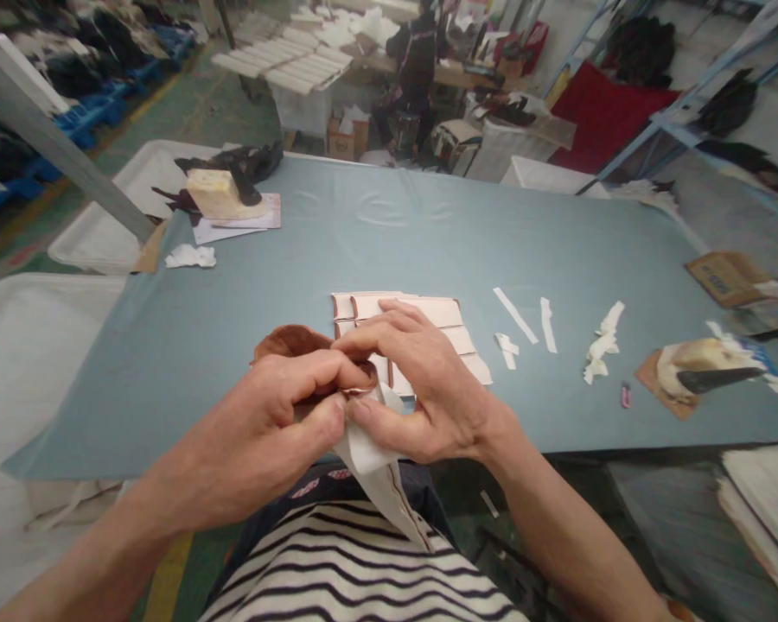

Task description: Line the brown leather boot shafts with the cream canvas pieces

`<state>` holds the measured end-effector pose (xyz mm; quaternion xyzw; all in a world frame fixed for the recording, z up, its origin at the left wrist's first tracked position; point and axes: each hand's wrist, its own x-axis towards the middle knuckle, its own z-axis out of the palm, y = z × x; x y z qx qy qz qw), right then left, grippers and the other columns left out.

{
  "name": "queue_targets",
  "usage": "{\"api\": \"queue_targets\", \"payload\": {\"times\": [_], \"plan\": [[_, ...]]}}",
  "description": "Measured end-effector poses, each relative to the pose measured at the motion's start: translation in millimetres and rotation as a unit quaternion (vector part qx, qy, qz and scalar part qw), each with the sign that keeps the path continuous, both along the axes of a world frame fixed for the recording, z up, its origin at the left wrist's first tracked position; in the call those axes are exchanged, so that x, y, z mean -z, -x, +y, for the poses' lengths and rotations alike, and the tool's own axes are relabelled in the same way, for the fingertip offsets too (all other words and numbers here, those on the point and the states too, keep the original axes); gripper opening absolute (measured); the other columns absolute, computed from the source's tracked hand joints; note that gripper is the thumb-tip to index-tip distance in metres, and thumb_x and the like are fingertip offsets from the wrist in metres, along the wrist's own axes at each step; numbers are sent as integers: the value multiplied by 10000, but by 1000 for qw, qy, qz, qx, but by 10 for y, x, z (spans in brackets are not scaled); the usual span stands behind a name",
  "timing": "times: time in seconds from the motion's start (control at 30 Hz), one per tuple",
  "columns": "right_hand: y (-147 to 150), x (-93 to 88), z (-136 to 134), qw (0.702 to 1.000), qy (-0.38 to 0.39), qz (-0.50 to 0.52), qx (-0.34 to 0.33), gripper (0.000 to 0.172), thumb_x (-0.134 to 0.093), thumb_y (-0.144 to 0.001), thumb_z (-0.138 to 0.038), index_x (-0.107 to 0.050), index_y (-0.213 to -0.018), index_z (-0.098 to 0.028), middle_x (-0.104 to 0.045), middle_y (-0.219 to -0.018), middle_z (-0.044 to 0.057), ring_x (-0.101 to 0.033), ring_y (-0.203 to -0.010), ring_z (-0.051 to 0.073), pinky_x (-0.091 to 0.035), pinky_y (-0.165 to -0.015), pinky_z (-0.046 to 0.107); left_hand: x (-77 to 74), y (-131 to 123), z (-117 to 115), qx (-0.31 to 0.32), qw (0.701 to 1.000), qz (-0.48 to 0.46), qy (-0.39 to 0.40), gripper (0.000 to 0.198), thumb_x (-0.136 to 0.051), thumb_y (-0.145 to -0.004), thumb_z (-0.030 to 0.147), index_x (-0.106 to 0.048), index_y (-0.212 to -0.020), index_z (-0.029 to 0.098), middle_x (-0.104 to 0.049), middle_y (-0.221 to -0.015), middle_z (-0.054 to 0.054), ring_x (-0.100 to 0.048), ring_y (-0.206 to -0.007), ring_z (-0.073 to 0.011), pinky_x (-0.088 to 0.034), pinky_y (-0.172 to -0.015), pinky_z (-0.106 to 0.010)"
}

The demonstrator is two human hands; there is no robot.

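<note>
Both my hands meet over the table's near edge, pinching one piece of work. My left hand [265, 428] grips a brown leather-like piece [291, 339] that curves up behind its fingers. Thumb and fingers of my right hand [421, 380] close on the same piece where a white strip [366, 453] folds out. From there a pale band with a dark stitched-looking edge [398, 501] hangs toward my striped shirt. The exact grip is partly hidden by my fingers. Just beyond, partly under my right hand, lie several cream panels with brown edges [444, 315].
White strips [515, 315] and a crumpled white scrap [602, 343] lie on the blue-grey table [395, 233]. At right sits a yellowish pot [700, 358] near a small pink item [626, 395]. A similar pot [213, 194] stands far left. Beyond sits another person [418, 60].
</note>
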<state>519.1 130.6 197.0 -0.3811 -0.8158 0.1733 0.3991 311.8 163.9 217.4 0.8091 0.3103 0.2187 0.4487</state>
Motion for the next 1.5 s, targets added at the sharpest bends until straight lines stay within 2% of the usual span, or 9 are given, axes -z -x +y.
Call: {"api": "queue_targets", "payload": {"times": [0.2, 0.37, 0.53, 0.73, 0.97, 1.1, 1.17, 1.4, 1.5], "plan": [[-52, -36, -18, 996, 54, -71, 6, 163, -582, -822, -288, -485, -706, -230, -469, -638, -45, -443, -628, 146, -333, -649, 314, 3, 6, -86, -38, 999, 20, -31, 116, -541, -919, 167, -622, -859, 224, -673, -722, 73, -599, -591, -103, -427, -526, -202], [-8, -54, -75, 975, 210, 65, -18, 123, -552, -797, -222, -481, -697, -218, -402, -613, -78, -367, -555, 95, -262, -564, 267, 116, -14, -133, -44, 990, -13, -132, 175, -507, -903, 68, -567, -900, 232, -596, -676, 98, -542, -518, -75, -409, -495, -177], [70, 80, -124, 912, 333, 239, 5, 126, -604, -756, -291, -546, -678, -210, -430, -612, -65, -391, -587, 109, -322, -555, 236, 414, -27, -92, -9, 953, -104, -284, 285, -512, -936, 15, -594, -1111, 224, -745, -862, 11, -709, -710, -117, -547, -671, -208], [77, 252, -131, 852, 414, 321, -13, 215, -624, -781, -383, -578, -690, -194, -475, -597, -51, -373, -543, 102, -290, -499, 228, 704, -106, -17, 30, 930, -183, -317, 379, -526, -891, -34, -597, -1167, 216, -763, -884, -48, -715, -739, -158, -579, -692, -265], [-59, 26, -99, 958, 255, 132, -7, 101, -558, -808, -187, -584, -711, -200, -432, -581, -79, -375, -522, 84, -303, -513, 218, 436, -29, -88, -31, 973, -74, -218, 267, -566, -912, 59, -628, -1114, 221, -789, -940, -19, -743, -775, -151, -574, -731, -231], [-125, -27, -100, 995, 95, 36, -6, 123, -561, -817, -103, -652, -783, -178, -553, -623, -65, -441, -522, 71, -329, -544, 220, 173, 50, 65, 43, 998, -12, -40, 142, -572, -991, 251, -697, -1042, 206, -739, -859, 14, -668, -709, -147, -501, -641, -219], [-144, -9, -97, 998, 54, 19, -17, 130, -572, -852, -99, -673, -810, -169, -619, -655, -44, -490, -548, 78, -360, -563, 220, 112, 60, 150, 102, 995, -2, -2, 272, -483, -1069, 312, -685, -925, 200, -688, -766, 27, -609, -651, -134, -454, -604, -220], [-208, 123, -102, 996, 81, -18, -34, 165, -581, -1003, -176, -726, -924, -161, -770, -805, 29, -672, -706, 126, -470, -673, 243, 312, 98, 164, 118, 955, 14, -273, 302, -520, -1081, 204, -569, -783, 218, -594, -670, 28, -516, -579, -140, -340, -573, -292], [-205, 106, -118, 996, 80, -26, -42, 175, -566, -1018, -182, -727, -953, -159, -764, -805, 31, -669, -715, 134, -470, -674, 255, 323, 120, 142, 123, 953, 20, -276, 299, -507, -1090, 200, -583, -801, 213, -623, -678, 29, -542, -579, -131, -352, -573, -280]]}}
